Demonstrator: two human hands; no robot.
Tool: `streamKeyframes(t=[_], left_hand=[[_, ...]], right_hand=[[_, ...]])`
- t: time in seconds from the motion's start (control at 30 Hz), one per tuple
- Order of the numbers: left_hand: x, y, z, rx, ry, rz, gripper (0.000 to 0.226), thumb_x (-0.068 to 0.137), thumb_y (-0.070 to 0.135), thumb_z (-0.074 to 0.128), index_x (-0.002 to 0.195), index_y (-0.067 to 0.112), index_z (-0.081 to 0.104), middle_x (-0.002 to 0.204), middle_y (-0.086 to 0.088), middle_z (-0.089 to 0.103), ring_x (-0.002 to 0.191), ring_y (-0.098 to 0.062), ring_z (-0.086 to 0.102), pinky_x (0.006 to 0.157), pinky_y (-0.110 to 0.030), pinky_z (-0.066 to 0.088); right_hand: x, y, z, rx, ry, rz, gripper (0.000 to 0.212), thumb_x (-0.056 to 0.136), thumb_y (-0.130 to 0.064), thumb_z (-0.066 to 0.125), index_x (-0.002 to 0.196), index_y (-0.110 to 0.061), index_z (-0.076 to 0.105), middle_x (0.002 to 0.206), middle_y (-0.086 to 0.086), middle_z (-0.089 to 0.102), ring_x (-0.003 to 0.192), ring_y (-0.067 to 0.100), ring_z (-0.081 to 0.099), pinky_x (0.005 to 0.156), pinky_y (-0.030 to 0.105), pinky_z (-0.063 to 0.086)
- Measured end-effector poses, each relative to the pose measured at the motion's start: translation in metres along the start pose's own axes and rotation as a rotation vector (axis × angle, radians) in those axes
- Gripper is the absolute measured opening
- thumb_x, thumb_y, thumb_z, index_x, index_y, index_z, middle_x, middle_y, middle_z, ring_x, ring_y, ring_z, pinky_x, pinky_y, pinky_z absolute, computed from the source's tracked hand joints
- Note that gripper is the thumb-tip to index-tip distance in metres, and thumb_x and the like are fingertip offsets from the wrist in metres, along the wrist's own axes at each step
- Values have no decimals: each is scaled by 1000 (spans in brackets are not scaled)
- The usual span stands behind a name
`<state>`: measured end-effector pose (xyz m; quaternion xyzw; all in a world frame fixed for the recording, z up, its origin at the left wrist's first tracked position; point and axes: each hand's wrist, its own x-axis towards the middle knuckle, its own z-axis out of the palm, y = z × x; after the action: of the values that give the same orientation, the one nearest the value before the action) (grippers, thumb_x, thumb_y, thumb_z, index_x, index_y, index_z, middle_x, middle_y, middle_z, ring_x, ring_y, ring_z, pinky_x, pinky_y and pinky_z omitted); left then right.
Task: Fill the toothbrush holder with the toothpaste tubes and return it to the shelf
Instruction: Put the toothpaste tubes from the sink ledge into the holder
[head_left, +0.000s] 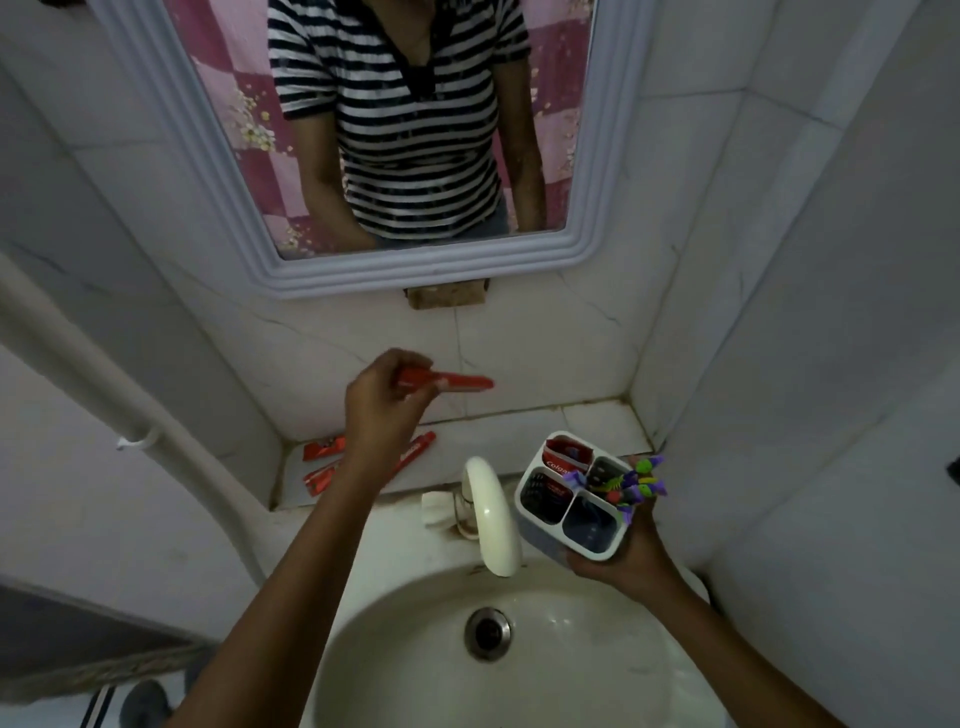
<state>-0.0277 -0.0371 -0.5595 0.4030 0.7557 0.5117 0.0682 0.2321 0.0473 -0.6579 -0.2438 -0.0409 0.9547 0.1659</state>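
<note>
My left hand (382, 395) grips a red toothpaste tube (457, 382) in the air above the tiled shelf (597, 421), its free end pointing right. My right hand (631, 556) holds a white toothbrush holder (524, 506) with several compartments over the right rim of the sink. One red toothpaste tube (563, 457) stands in its far compartment, another shows in the left one, and colourful toothbrushes (636, 483) stick out at the right. Two more red tubes (322, 449) lie on the shelf at the left, partly hidden by my left forearm.
A white tap (491, 514) arches over the sink (415, 649) just left of the holder. A framed mirror (249, 218) hangs on the wall above the shelf. A white pipe (104, 384) runs down the left wall. Tiled walls close in on both sides.
</note>
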Motion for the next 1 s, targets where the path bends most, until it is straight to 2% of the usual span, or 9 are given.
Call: streamKeyframes(t=[0.17,0.3,0.43,0.53,0.63,0.77,0.83,0.9,1.0], left_hand=[[-2,64,-4,80,-359,152,27,73,21,80,98,21,70,93,7,72,82,-4,67,72,-17,55],[-14,81,21,414,-575,291,23,76,17,77,97,22,70,94,6,73,81,-6,64,76,-20,52],[-28,65,45,528,-664,301,19,76,27,75,94,22,71,91,5,74,79,-8,65,75,-31,58],[-22,50,38,435,-614,178,22,78,42,71,93,27,73,89,12,73,75,-3,64,69,-26,53],[-9,19,19,452,-358,64,18,86,38,65,95,24,73,87,12,70,76,-5,62,61,-18,41],[-8,-64,9,758,-349,-115,39,86,56,55,97,21,69,99,-4,71,88,-22,64,79,-30,51],[-16,-100,8,905,-372,-162,47,83,63,53,104,23,67,102,-4,71,93,-24,66,86,-33,53],[-26,-124,7,992,-360,-120,54,80,49,66,127,26,56,116,-6,68,103,-25,66,86,-36,54],[-38,-130,7,955,-362,-79,55,79,31,71,130,17,55,112,-11,70,97,-28,68,80,-36,55]], right_hand=[[4,-1,-6,-77,154,-48,70,77,-61,52,94,2,78,99,25,78,85,42,76,63,49,65],[3,-7,-6,39,-79,135,68,51,-44,94,113,-23,75,106,1,81,97,22,77,81,33,65],[12,-2,-17,-132,-34,49,88,48,-33,97,121,6,66,127,29,66,117,47,63,107,47,48],[18,-7,-24,-46,11,36,93,46,-39,97,123,2,66,131,27,64,120,47,61,103,57,51],[15,-7,-25,-123,65,14,102,56,-52,89,140,-7,52,151,22,47,140,43,42,125,49,21],[6,-7,-21,2,-142,71,79,63,-42,77,115,15,66,123,42,61,114,60,58,101,65,48],[5,-7,-23,26,-130,97,80,63,-46,78,114,15,66,123,41,62,114,59,58,102,63,49],[8,-5,-24,-1,-51,83,88,71,-66,66,114,10,69,123,37,64,113,56,61,104,58,48],[10,-7,-18,46,10,54,94,82,-77,42,98,9,76,106,34,73,93,54,71,76,60,62]])
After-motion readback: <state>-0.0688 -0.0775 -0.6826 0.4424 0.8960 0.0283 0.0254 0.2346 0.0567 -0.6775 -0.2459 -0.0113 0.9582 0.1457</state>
